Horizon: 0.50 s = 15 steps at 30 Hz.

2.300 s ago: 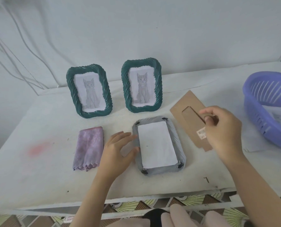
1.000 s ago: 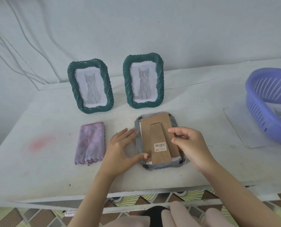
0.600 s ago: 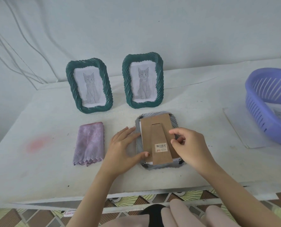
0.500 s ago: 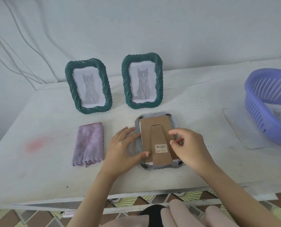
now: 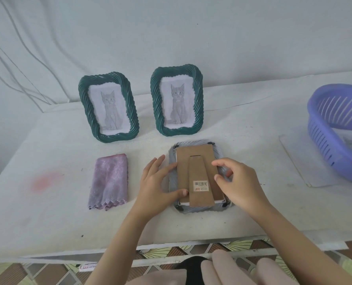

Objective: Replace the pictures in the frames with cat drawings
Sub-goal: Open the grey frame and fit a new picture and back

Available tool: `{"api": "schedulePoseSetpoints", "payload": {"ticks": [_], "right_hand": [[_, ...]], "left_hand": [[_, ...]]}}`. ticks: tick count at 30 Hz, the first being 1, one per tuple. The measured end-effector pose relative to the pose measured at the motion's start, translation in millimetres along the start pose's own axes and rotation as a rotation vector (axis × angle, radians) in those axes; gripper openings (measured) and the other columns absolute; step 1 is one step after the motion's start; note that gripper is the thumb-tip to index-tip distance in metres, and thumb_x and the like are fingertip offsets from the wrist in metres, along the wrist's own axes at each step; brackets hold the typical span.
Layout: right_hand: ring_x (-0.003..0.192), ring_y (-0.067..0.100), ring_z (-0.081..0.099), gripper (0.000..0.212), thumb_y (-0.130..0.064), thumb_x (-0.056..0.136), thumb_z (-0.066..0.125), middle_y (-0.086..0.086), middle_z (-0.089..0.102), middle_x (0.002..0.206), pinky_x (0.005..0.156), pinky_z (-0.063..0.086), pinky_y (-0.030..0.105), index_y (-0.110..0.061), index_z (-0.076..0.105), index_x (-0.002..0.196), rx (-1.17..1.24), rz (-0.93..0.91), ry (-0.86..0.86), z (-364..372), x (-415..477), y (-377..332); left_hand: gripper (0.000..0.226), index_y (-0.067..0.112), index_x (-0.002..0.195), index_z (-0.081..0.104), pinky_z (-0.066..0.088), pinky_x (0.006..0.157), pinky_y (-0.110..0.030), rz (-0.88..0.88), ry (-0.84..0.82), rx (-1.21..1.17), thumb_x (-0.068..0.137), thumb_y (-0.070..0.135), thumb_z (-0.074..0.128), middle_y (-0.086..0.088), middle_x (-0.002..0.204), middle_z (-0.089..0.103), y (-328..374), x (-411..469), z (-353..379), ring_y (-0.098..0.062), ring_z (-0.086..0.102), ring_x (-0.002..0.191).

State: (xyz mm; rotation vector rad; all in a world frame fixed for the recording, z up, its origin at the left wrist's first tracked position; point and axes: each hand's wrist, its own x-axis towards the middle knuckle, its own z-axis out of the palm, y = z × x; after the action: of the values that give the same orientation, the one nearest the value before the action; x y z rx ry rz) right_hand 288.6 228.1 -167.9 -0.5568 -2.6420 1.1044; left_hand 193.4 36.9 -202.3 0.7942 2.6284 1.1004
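Left fingers (image 5: 158,163): straight, spread, lying on the left rim of the face-down frame (image 5: 218,148); thumb tip touches the left edge of the board (image 5: 195,159). Right index finger (image 5: 221,162) and thumb bent, tips close together, pinching the board's right edge; remaining fingers curled beneath. Left hand (image 5: 156,186) steadies, right hand (image 5: 242,187) adjusts. Board lies inside the frame's back recess, a white sheet (image 5: 183,201) showing under its near edge. Corner clips (image 5: 211,143) appear not yet turned over the board. Step, judged: closing the third frame. Next move calls for pressing the board flat and square, then turning each clip. Two standing frames (image 5: 176,99) behind already show cats. Cloth (image 5: 110,179) to the left, basket (image 5: 335,128) far right.
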Motion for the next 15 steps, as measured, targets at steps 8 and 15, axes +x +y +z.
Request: {"api": "schedulePoseSetpoints", "payload": {"ticks": [8, 15], "right_hand": [[0.068, -0.002, 0.048, 0.038, -0.012, 0.079, 0.069, -0.017, 0.049, 0.075, 0.063, 0.035, -0.003, -0.025, 0.062, 0.114, 0.041, 0.022, -0.078, -9, 2, 5], [0.083, -0.003, 0.054, 0.04, -0.015, 0.078, 0.07, -0.013, 0.058, 0.086, 0.066, 0.036, 0.002, -0.028, 0.061, 0.115, 0.068, 0.008, -0.112, -9, 2, 14]], "left_hand": [[0.082, 0.051, 0.124, 0.034, 0.006, 0.11, -0.025, -0.016, -0.067, -0.016, 0.047, 0.07, 0.057, 0.004, 0.153, 0.019, -1, 0, -3, -0.005, 0.003, 0.139], [0.086, 0.045, 0.12, 0.041, 0.008, 0.112, -0.028, -0.019, -0.1, -0.033, 0.041, 0.068, 0.063, 0.008, 0.152, 0.016, 0, -1, -5, 0.001, 0.001, 0.137]]}}
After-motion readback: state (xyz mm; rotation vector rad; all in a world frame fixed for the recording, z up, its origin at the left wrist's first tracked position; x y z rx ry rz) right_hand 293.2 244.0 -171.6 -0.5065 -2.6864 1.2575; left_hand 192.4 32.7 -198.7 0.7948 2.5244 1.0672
